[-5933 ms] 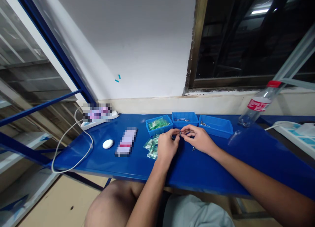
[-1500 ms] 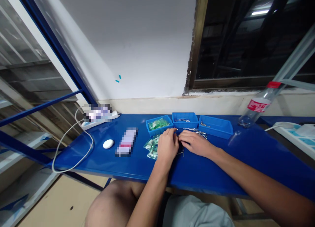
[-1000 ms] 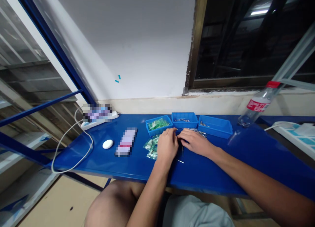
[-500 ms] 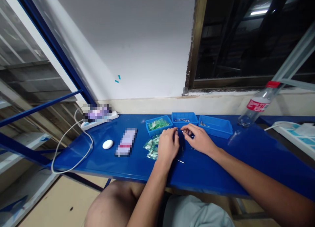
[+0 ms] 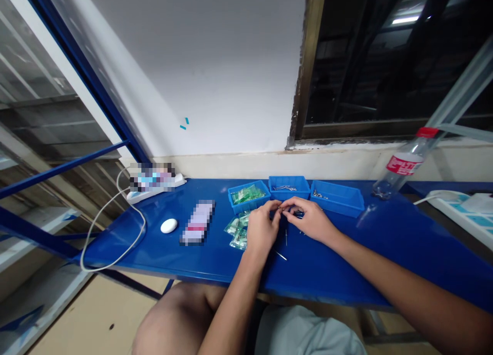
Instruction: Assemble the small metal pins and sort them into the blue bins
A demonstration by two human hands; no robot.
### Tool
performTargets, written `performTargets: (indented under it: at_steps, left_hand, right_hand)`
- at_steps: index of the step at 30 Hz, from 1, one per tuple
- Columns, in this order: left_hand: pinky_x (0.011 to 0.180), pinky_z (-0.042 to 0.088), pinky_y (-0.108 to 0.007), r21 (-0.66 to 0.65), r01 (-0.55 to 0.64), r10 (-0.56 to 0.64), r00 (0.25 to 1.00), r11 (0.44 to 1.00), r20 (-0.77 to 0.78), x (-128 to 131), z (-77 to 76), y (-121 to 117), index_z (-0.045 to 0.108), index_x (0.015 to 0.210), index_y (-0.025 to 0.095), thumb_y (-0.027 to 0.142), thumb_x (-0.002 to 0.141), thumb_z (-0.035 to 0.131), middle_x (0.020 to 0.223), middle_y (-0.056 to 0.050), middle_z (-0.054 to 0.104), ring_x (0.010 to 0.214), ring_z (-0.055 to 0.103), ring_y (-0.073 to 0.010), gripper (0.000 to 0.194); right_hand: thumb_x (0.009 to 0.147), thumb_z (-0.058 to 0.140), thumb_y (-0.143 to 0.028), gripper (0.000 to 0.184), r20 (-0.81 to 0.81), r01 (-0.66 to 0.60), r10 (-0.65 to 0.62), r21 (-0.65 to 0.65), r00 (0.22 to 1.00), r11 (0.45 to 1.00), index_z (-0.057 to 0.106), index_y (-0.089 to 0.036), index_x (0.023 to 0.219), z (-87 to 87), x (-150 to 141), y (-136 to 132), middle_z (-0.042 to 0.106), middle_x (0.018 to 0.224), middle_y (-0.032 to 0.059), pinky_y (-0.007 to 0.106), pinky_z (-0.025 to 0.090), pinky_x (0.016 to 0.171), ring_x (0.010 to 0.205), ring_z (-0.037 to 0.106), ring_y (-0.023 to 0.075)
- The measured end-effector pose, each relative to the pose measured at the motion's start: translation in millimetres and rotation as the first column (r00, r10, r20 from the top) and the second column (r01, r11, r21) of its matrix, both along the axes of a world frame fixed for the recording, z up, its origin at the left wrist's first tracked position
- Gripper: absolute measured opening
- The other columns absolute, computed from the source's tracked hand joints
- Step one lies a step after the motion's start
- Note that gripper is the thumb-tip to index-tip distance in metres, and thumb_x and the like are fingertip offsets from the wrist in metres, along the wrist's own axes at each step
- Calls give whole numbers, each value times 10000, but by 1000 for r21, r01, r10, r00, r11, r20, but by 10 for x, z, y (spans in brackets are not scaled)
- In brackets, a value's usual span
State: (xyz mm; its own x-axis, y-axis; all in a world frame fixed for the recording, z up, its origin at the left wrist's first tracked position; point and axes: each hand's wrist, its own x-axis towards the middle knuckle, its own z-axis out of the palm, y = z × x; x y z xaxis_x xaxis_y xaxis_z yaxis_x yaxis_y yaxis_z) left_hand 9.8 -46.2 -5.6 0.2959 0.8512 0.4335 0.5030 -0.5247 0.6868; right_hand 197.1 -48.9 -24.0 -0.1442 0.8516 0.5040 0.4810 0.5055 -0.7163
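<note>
My left hand [image 5: 264, 225] and my right hand [image 5: 308, 216] meet fingertip to fingertip above the blue table. Both are closed in a pinch, and whatever sits between the fingers is too small to name. Beside my left hand lie several small clear-green plastic packets [image 5: 239, 237]. Below the hands a thin metal pin [image 5: 281, 255] lies on the table, and a second slim pin [image 5: 286, 237] points toward it. Behind the hands stand a blue bin of green packets [image 5: 232, 203], a blue bin of metal pins [image 5: 288, 194] and a blue bin of small metal parts [image 5: 342, 206].
A blurred phone-like object [image 5: 197, 221] and a white oval object [image 5: 168, 225] lie on the left of the table [image 5: 327, 273]. A power strip [image 5: 156, 191] with a white cable [image 5: 144, 226] is farther left. A plastic bottle [image 5: 404, 165] stands right, near another power strip [image 5: 462, 211].
My hands have come together, the right one moving left until the fingertips meet. The pin near my left wrist shows at a slightly different angle and place.
</note>
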Motion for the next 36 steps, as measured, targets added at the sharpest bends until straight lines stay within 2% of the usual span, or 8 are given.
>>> performTargets:
  at_steps: [3, 6, 12, 15, 19, 25, 31, 36]
  left_hand:
    - [890, 600, -335, -5, -2, 2, 1000, 1000, -27, -9, -2, -8, 601, 1327, 282, 196, 1009, 604, 1164, -23, 811, 1033, 778, -229, 330]
    - [849, 589, -347, 29, 7, -3, 992, 1000, -128, -2, -4, -22, 496, 1428, 282, 187, 1006, 595, 1141, -28, 815, 999, 775, -252, 444]
    - [935, 569, -394, 140, 28, 20, 944, 990, -331, 36, -1, -54, 378, 1565, 266, 185, 1002, 564, 1088, -63, 801, 1031, 751, -275, 598]
    - [961, 566, -386, 108, 68, -40, 970, 992, -239, 33, 8, -57, 377, 1563, 268, 172, 979, 587, 1122, -55, 793, 1064, 746, -260, 628]
    - [934, 581, -347, 23, 63, -63, 998, 998, 8, 20, 39, -40, 447, 1505, 261, 162, 966, 613, 1141, -45, 785, 1048, 745, -222, 572]
    - [884, 589, -310, -82, 76, -45, 944, 994, 327, 24, 90, -15, 530, 1425, 207, 200, 978, 640, 1028, -34, 794, 908, 751, -171, 460]
    - [883, 597, -326, -127, 102, -43, 917, 987, 396, 10, 86, -3, 575, 1385, 209, 209, 951, 698, 1045, -49, 811, 905, 767, -177, 451]
    - [935, 592, -350, -143, 119, -51, 910, 982, 411, 9, 89, 5, 614, 1360, 221, 223, 911, 768, 1083, -66, 815, 975, 771, -201, 474]
  right_hand:
    - [969, 634, -315, 171, -31, 9, -10, -62, 999, 998, 736, -233, 1079, -6, -4, 1, 788, 1037, 51, 363, 614, 793, 822, 738, 202]
    - [961, 652, -339, 150, 1, 6, -6, -68, 1000, 998, 735, -231, 1025, 12, -2, 0, 774, 939, 34, 350, 599, 761, 804, 720, 201]
    - [909, 635, -240, 65, 99, -4, 7, -24, 995, 1000, 687, -227, 873, 42, 40, 17, 702, 788, 1, 315, 532, 647, 665, 625, 171]
    - [901, 633, -236, 50, 61, 3, 1, -60, 998, 998, 679, -229, 882, 31, 61, 22, 704, 797, 0, 311, 533, 644, 668, 628, 173]
    - [970, 609, -344, 132, -81, -25, 13, -149, 997, 989, 676, -230, 966, 24, 66, 15, 724, 873, 19, 312, 551, 673, 750, 673, 192]
    - [1031, 545, -491, 336, -96, -46, 28, -190, 995, 981, 729, -218, 966, -9, 42, 20, 710, 844, 30, 295, 521, 647, 743, 648, 187]
    - [1046, 507, -434, 309, -57, -64, 54, -184, 997, 981, 709, -222, 946, -34, 5, 16, 679, 816, 16, 289, 480, 609, 662, 601, 166]
    - [1007, 553, -336, 223, -10, -66, 65, -120, 998, 991, 695, -222, 878, 15, -3, -1, 664, 844, 13, 287, 461, 645, 710, 605, 165]
